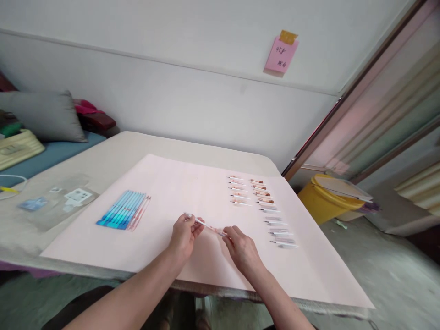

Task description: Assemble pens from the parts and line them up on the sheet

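Note:
Between my two hands, above the pale pink sheet, is a slim white pen point(209, 225) with reddish markings. My left hand point(184, 233) pinches it near its left end, and the fingers of my right hand point(242, 247) are closed on its right end. Whether it is one piece or two joined parts, I cannot tell. To the left lies a tight row of blue pens point(122, 210), with a few pinkish-red pens point(140, 213) beside them. On the right, several slim pen parts with dark tips point(239, 189) form one column, and a second column of pen parts point(275, 222) lies nearer the edge.
The pink sheet point(192, 183) covers much of the table. Clear plastic packaging point(77, 197) lies at left. A grey cushion point(44, 117) and a cream basket point(20, 149) are beyond it. A yellow bin point(314, 201) stands on the floor at right; a pink note point(281, 55) is taped to the wall.

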A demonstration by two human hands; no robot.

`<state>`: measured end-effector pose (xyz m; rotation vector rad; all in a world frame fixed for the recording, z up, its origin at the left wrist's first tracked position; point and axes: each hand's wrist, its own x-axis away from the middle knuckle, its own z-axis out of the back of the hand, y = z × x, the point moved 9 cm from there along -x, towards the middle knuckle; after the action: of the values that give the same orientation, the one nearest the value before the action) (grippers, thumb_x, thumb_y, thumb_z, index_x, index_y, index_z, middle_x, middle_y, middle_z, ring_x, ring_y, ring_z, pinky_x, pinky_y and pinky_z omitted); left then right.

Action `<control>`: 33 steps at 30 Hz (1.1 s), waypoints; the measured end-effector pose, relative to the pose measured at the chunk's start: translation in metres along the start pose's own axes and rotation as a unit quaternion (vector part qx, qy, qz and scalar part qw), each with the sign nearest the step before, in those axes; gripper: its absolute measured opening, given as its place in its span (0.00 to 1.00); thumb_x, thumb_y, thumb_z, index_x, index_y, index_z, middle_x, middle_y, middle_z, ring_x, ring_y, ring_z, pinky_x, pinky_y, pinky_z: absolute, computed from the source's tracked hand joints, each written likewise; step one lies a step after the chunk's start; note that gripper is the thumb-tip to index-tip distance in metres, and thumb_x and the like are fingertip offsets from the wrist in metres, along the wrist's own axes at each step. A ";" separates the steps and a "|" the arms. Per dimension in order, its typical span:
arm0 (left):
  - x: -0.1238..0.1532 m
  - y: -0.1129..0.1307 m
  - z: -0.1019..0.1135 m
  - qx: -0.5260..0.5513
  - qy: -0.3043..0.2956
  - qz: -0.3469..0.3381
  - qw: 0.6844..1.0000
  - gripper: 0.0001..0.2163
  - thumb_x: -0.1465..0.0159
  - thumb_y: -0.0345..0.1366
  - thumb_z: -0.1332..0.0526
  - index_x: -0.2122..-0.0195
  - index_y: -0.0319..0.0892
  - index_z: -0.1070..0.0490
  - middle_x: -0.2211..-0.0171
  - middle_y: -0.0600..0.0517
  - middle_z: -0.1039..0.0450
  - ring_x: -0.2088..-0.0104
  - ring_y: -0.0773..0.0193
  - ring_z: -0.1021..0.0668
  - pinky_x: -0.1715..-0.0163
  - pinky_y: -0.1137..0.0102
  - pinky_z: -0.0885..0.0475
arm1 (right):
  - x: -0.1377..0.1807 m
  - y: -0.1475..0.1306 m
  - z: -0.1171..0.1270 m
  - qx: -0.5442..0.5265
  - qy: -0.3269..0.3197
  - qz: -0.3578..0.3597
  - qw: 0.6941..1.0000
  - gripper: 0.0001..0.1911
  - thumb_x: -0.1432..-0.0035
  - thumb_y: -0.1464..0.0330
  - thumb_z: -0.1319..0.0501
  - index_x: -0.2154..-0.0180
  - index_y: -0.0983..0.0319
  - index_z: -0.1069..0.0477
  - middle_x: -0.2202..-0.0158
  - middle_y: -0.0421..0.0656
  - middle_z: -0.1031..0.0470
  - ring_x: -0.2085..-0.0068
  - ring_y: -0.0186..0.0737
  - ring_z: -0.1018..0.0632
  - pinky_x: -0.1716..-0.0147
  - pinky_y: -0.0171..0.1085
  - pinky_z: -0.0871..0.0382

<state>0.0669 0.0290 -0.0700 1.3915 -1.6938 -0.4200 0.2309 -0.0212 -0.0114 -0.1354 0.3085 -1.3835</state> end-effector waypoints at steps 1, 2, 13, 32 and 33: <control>0.001 -0.001 -0.001 -0.004 0.000 -0.001 1.000 0.05 0.42 0.29 0.40 0.71 0.40 0.37 0.72 0.47 0.27 0.71 0.66 0.23 0.68 0.69 0.26 | 0.000 -0.004 0.000 -0.010 0.005 0.006 1.000 0.08 0.38 0.69 0.51 0.61 0.59 0.34 0.64 0.41 0.29 0.68 0.36 0.26 0.72 0.31 0.41; 0.003 -0.003 -0.001 -0.011 -0.002 0.000 1.000 0.05 0.42 0.30 0.39 0.71 0.40 0.37 0.72 0.47 0.26 0.71 0.66 0.23 0.68 0.70 0.26 | 0.001 -0.007 0.000 -0.019 0.010 0.012 1.000 0.08 0.38 0.69 0.51 0.61 0.59 0.34 0.65 0.41 0.29 0.68 0.36 0.26 0.72 0.31 0.41; 0.008 -0.010 -0.005 -0.057 -0.027 0.018 0.998 0.08 0.44 0.36 0.36 0.68 0.40 0.35 0.65 0.45 0.25 0.71 0.69 0.25 0.71 0.74 0.29 | 0.004 -0.011 0.003 -0.111 0.047 0.005 0.993 0.07 0.40 0.71 0.49 0.63 0.60 0.33 0.66 0.42 0.29 0.68 0.37 0.27 0.69 0.32 0.38; 0.015 -0.002 -0.016 -0.093 -0.066 0.003 0.994 0.11 0.44 0.42 0.38 0.66 0.42 0.35 0.62 0.45 0.25 0.66 0.67 0.25 0.65 0.71 0.32 | 0.002 0.005 -0.009 -0.348 0.018 -0.085 0.934 0.09 0.42 0.66 0.47 0.70 0.62 0.30 0.78 0.39 0.32 0.75 0.35 0.30 0.73 0.33 0.38; 0.015 -0.002 -0.016 -0.093 -0.068 0.003 0.993 0.11 0.44 0.42 0.38 0.67 0.42 0.35 0.62 0.45 0.25 0.66 0.67 0.25 0.64 0.71 0.32 | 0.002 0.006 -0.014 -0.388 0.004 -0.096 0.917 0.10 0.42 0.66 0.48 0.70 0.62 0.31 0.80 0.38 0.33 0.77 0.34 0.31 0.75 0.33 0.38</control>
<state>0.0810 0.0187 -0.0563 1.2455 -1.7179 -0.6651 0.2326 -0.0212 -0.0266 -0.8347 0.8615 -1.3860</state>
